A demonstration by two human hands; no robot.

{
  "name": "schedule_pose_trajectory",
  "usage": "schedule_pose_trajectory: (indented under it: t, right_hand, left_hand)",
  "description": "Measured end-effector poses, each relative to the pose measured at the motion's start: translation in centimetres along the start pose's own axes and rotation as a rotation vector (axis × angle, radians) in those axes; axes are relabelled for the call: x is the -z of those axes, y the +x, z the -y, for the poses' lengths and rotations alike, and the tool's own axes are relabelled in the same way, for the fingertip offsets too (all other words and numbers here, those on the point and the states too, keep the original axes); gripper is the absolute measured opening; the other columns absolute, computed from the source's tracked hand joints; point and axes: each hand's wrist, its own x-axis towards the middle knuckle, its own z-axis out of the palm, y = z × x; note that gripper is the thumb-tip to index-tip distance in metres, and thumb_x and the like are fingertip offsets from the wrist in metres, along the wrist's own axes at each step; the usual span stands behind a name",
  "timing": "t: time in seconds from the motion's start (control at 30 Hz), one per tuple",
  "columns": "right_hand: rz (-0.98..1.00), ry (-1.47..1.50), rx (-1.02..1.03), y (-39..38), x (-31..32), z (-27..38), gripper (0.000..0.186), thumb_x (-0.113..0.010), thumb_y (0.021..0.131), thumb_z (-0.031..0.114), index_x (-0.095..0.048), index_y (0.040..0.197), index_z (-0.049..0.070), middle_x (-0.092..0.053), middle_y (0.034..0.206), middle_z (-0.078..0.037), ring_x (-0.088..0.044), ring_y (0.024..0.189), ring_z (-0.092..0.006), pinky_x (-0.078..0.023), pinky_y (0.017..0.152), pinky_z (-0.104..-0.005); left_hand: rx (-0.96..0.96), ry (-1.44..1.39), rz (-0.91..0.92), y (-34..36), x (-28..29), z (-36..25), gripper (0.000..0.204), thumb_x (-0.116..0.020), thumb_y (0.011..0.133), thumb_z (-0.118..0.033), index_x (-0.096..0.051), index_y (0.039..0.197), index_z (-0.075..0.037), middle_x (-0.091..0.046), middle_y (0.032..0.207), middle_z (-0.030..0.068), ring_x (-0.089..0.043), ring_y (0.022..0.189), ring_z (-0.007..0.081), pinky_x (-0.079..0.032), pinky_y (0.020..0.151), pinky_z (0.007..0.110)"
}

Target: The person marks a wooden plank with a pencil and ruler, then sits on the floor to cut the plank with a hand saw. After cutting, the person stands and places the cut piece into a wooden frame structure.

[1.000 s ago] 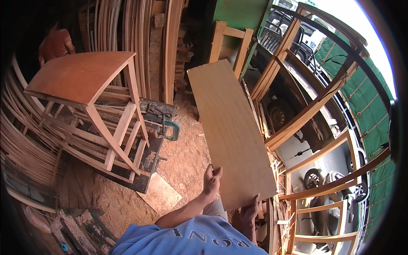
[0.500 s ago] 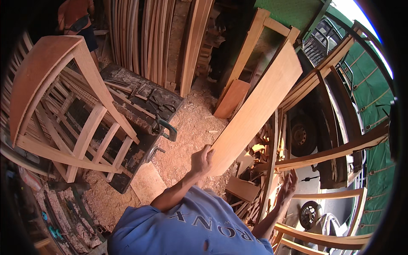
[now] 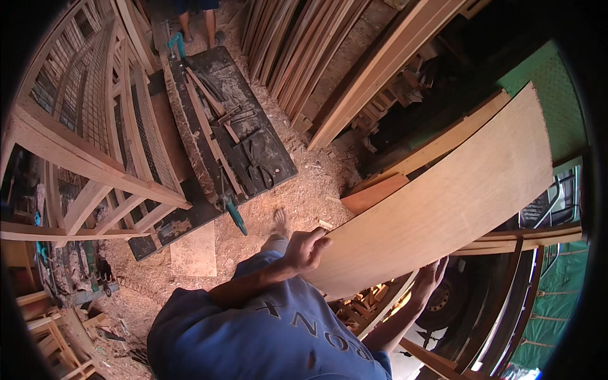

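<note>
A long, pale plywood sheet (image 3: 437,196) slants up from my body toward the far right. My left hand (image 3: 307,250) is closed round its near left edge, thumb on the upper face. At the sheet's right edge, my right hand (image 3: 429,282) has its fingertips against the rim; part of its grip is hidden. A reddish board (image 3: 375,194) and a wooden frame rail (image 3: 443,139) stand behind the sheet.
A dark workbench (image 3: 269,149) with hand tools, wood strips and a teal clamp (image 3: 235,217) stands left of centre. Wooden frames (image 3: 95,158) fill the left side. Tall planks (image 3: 304,50) lean at the back. Sawdust (image 3: 253,212) covers the floor. Another person's legs (image 3: 210,25) show far off.
My view has turned. The plywood sheet has tilted further right and lies flatter, still in my left hand. My right hand, apart from it before, has come up to its right edge.
</note>
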Motion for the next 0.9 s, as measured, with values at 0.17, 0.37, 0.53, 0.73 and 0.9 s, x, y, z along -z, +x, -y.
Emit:
schedule_pose_trajectory:
  t: [0.17,0.37,0.53,0.73,0.9]
  right_hand:
    - [0.092,0.176,-0.277,13.4,-6.3,-8.8,0.051,-0.06,0.092,0.03,-0.049,0.131,-0.001,-0.057,0.125,-0.015,-0.058,0.111,-0.0291,-0.05,0.09,-0.0419]
    - [0.424,-0.157,0.078,26.2,-22.0,-11.0,0.057,-0.041,0.101,0.036,-0.038,0.141,-0.005,-0.052,0.133,-0.018,-0.051,0.121,-0.0278,-0.041,0.103,-0.0426]
    - [0.718,0.618,-0.612,32.4,-38.5,-11.5,0.056,-0.033,0.103,0.038,-0.034,0.145,0.001,-0.05,0.136,-0.021,-0.058,0.114,-0.0311,-0.045,0.101,-0.0391]
    - [1.471,0.517,-0.65,30.9,-58.9,-13.5,0.028,-0.063,0.089,0.004,-0.06,0.117,0.001,-0.066,0.11,-0.01,-0.065,0.097,-0.0169,-0.053,0.084,-0.031]
    - [1.719,0.482,-0.967,25.9,-71.8,-12.7,0.024,-0.065,0.088,0.009,-0.061,0.111,0.003,-0.066,0.107,-0.006,-0.064,0.097,-0.0179,-0.053,0.084,-0.0336]
  left_hand:
    - [0.279,-0.116,-0.072,11.4,-1.0,5.1,0.027,-0.055,0.097,-0.026,-0.059,0.085,-0.002,-0.05,0.057,0.0143,-0.051,0.048,0.0261,-0.037,0.048,0.038]
    - [0.405,0.018,-0.295,19.6,1.8,8.3,0.02,-0.056,0.097,-0.02,-0.061,0.09,-0.002,-0.054,0.062,0.0186,-0.054,0.052,0.033,-0.04,0.051,0.041]
    - [0.657,0.302,-0.506,20.1,7.0,10.0,0.03,-0.055,0.097,-0.031,-0.062,0.095,-0.002,-0.058,0.069,0.0222,-0.061,0.061,0.0335,-0.045,0.056,0.04]
    - [0.868,0.267,-0.944,18.4,14.7,9.3,0.035,-0.055,0.098,-0.029,-0.062,0.114,0.002,-0.07,0.09,0.0163,-0.066,0.08,0.0218,-0.05,0.074,0.032]
    - [0.605,0.44,-1.658,15.0,13.7,-0.2,0.044,-0.053,0.1,-0.027,-0.052,0.128,0.006,-0.067,0.11,0.0199,-0.063,0.101,0.0243,-0.048,0.092,0.037]
